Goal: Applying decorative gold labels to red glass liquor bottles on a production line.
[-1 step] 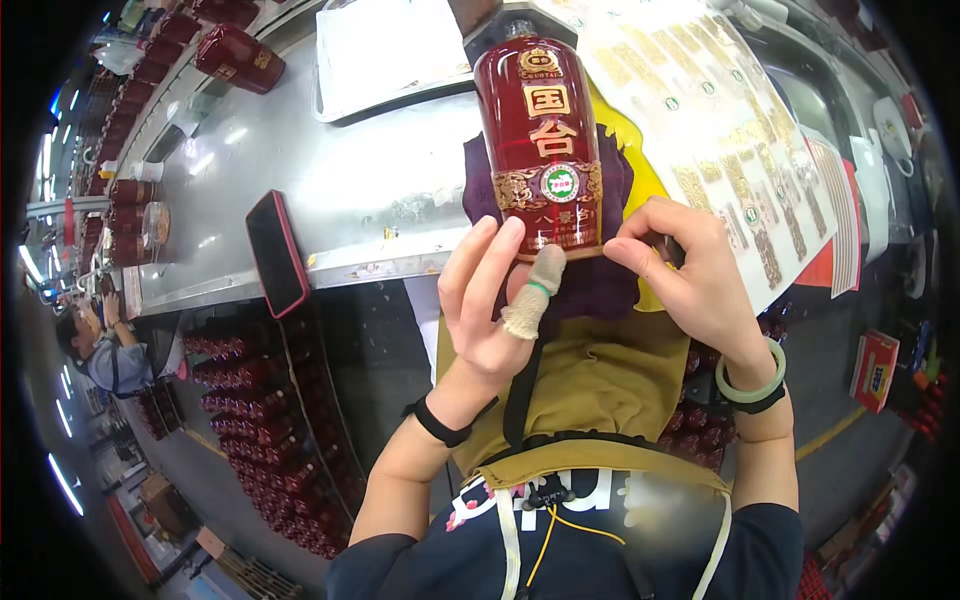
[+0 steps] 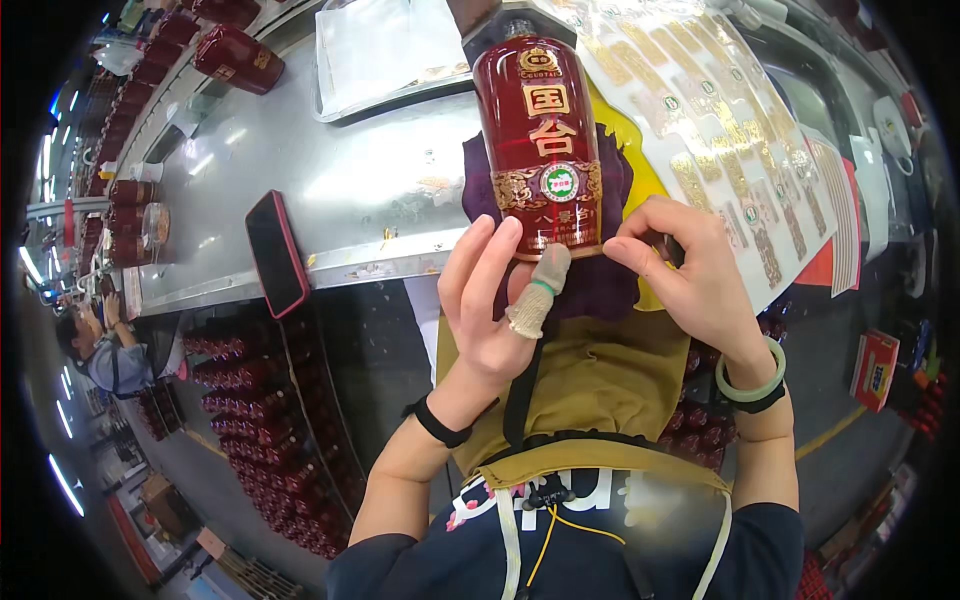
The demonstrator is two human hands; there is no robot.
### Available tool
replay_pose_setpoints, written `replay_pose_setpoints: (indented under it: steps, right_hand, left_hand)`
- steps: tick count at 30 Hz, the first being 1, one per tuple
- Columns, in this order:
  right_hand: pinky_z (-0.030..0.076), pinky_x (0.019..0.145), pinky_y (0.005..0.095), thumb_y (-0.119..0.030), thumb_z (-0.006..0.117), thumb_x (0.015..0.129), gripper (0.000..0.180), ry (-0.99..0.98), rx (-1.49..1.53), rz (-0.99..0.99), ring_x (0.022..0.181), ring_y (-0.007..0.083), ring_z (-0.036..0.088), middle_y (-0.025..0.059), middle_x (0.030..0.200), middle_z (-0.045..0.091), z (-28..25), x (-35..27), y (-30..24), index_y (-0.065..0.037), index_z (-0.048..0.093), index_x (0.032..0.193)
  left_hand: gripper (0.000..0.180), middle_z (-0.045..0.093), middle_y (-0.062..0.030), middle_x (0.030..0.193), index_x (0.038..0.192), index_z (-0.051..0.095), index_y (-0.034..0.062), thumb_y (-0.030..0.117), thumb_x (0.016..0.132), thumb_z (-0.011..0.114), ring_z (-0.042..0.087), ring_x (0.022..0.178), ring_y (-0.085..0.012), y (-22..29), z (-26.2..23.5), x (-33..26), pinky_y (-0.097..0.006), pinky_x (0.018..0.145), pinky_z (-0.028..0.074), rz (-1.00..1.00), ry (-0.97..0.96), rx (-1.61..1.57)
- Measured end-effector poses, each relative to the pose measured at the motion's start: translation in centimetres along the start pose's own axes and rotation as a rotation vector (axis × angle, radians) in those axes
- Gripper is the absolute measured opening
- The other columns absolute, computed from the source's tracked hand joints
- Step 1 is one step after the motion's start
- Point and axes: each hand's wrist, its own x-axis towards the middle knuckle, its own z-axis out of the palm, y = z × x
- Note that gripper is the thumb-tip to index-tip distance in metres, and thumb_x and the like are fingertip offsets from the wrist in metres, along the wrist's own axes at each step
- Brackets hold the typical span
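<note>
The left hand (image 2: pixel 490 310) is cupping the base of a dark red bottle (image 2: pixel 540 140), its grip closing on the lower left edge, the covered thumb (image 2: pixel 535 295) pressing the bottom. The right hand (image 2: pixel 690 280) is pinching at the bottle's lower right, at 3 o'clock from the thumb; whether it is gripping the bottle or only its label is hard to tell. The bottle is lying at 12 o'clock over a purple cloth (image 2: pixel 600 200), mostly hidden beneath it, on the steel bench (image 2: pixel 350 190). Its cap is nearly cut off. A phone (image 2: pixel 276 252) is lying at 9 o'clock, label sheets (image 2: pixel 720 130) at 2 o'clock. Red bottles (image 2: pixel 260 410) are blurring below the bench.
</note>
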Motion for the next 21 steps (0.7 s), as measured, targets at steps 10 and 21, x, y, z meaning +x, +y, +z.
replay_pose_setpoints:
  steps: [10,21]
  right_hand:
    - [0.045,0.065,0.0353,-0.016,0.076,0.092,0.021,0.013,0.02,-0.036,0.067,0.0234,0.058,0.0126,0.076,0.065,0.5,0.0,0.2,0.003,0.068,0.087]
    - [0.047,0.066,0.036,-0.016,0.076,0.092,0.021,0.016,0.0,-0.002,0.069,0.0242,0.061,0.0131,0.077,0.066,0.3,0.1,0.4,0.003,0.069,0.088]
  left_hand:
    - [0.033,0.073,-0.0194,0.115,0.104,0.07,-0.0046,-0.009,0.076,0.086,0.073,0.105,-0.038,-1.1,0.2,-0.1,-0.04,0.088,0.063,-0.147,-0.008,-0.21]
    - [0.023,0.067,-0.0175,0.13,0.108,0.073,0.0022,-0.004,0.086,0.075,0.061,0.124,-0.0386,-0.2,0.0,0.2,-0.045,0.1,0.056,0.038,-0.017,-0.007]
